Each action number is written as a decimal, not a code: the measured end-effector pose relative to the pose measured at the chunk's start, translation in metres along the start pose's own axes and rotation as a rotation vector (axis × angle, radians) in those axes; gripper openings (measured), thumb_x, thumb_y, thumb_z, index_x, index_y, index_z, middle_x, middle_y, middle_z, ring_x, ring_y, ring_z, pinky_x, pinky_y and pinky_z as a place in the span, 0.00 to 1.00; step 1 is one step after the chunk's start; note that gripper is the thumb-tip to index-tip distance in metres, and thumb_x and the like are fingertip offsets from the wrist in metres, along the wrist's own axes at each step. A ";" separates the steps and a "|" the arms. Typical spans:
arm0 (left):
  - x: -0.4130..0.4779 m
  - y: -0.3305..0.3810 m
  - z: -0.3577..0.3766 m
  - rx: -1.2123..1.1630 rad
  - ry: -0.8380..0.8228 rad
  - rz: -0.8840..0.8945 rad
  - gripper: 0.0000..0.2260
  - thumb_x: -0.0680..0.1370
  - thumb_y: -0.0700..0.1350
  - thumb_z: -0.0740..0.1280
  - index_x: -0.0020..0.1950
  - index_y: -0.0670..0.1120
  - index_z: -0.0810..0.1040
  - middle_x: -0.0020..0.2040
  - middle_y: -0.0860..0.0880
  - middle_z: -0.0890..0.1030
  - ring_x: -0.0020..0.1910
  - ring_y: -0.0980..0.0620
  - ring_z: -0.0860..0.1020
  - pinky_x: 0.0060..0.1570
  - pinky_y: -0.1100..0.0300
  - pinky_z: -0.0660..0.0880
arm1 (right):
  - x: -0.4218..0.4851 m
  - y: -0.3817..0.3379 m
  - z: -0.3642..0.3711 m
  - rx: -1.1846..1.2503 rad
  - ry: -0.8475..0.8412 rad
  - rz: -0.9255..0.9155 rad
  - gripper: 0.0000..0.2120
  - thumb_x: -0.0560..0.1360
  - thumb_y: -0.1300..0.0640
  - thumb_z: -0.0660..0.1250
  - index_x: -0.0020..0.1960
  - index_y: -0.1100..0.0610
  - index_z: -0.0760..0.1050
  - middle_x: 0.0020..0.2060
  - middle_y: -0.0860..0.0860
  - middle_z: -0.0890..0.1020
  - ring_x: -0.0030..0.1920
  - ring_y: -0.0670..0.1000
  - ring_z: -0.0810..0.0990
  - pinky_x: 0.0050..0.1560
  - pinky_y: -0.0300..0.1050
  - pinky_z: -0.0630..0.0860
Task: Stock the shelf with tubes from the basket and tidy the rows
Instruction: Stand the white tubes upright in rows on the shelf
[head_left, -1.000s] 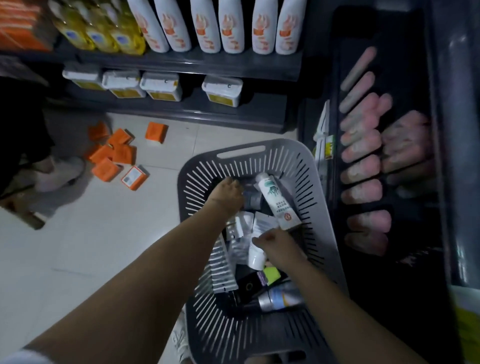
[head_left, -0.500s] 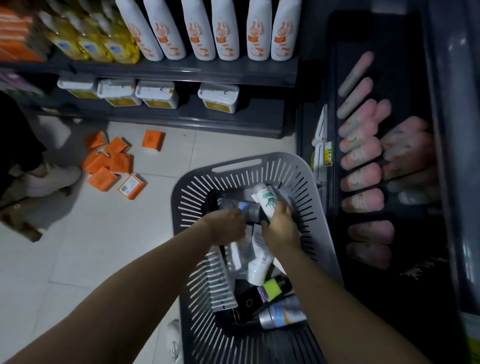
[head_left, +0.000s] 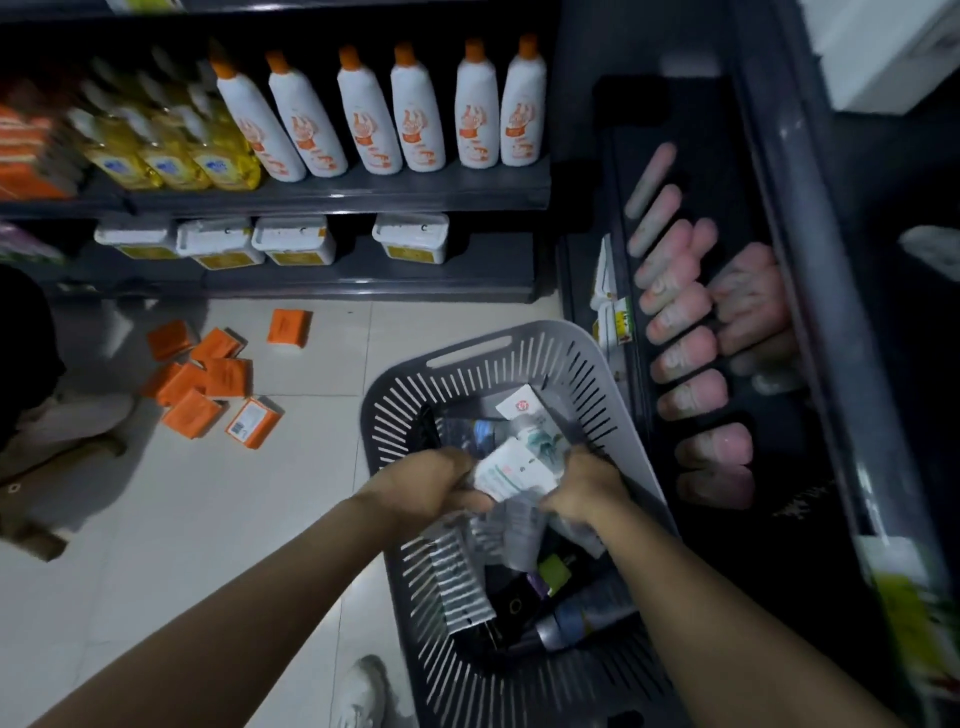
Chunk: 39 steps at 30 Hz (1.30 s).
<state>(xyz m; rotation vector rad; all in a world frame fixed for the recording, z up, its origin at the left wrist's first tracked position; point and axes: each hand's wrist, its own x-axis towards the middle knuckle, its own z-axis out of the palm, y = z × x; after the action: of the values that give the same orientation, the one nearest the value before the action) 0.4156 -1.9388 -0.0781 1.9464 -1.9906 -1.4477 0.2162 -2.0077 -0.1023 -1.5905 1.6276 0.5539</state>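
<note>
Head view looks down on a person bent over a grey slatted basket (head_left: 467, 353) that stands on the pale tiled floor (head_left: 260, 493). Both hands are down inside it. The left hand (head_left: 431, 483) and the right hand (head_left: 582, 488) face each other with a small bunch of white tubes (head_left: 511, 467) pressed between them. The fingers of each hand are curled in round the bunch from its own side, and their tips are hidden behind the tubes. The bunch sits just above the rest of the load, near the middle of the basket. Dark tubes (head_left: 519, 603) and a silver one lie lower down, close to the wrists. Just to the right of the basket runs a dark shelf (head_left: 737, 171) holding rows of pink tubes (head_left: 680, 353) that lie side by side, some of them askew. Straight ahead, white bottles (head_left: 363, 114) with orange caps stand in a line beside yellow bottles (head_left: 166, 156), with white tubs (head_left: 296, 244) on the level below. Orange packets (head_left: 208, 374) are scattered on the floor to the left, and a light shoe (head_left: 363, 691) shows at the bottom edge.
</note>
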 end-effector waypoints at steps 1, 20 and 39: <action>-0.004 0.002 -0.007 -0.092 0.050 -0.011 0.17 0.77 0.55 0.67 0.59 0.45 0.77 0.54 0.50 0.81 0.51 0.52 0.79 0.51 0.61 0.75 | -0.009 0.001 0.000 -0.007 0.006 0.019 0.32 0.68 0.52 0.74 0.67 0.58 0.64 0.60 0.58 0.77 0.59 0.58 0.78 0.55 0.46 0.78; -0.164 0.152 -0.066 -0.947 -0.138 0.392 0.12 0.81 0.52 0.60 0.49 0.44 0.78 0.42 0.45 0.82 0.41 0.47 0.80 0.46 0.52 0.75 | -0.358 0.009 0.019 -0.110 0.839 0.179 0.22 0.74 0.49 0.63 0.65 0.49 0.62 0.59 0.48 0.74 0.54 0.55 0.78 0.43 0.47 0.73; -0.428 0.454 0.107 -0.582 -0.535 0.899 0.14 0.64 0.48 0.72 0.45 0.40 0.79 0.32 0.45 0.77 0.29 0.46 0.75 0.35 0.54 0.70 | -0.746 0.205 0.077 -0.409 1.261 0.759 0.23 0.68 0.60 0.64 0.61 0.51 0.62 0.54 0.48 0.76 0.36 0.58 0.79 0.24 0.41 0.51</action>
<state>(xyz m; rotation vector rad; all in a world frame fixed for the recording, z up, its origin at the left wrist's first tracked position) 0.0962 -1.6273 0.3705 0.3549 -1.8398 -1.9784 -0.0296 -1.4528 0.3833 -1.6486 3.3053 0.2020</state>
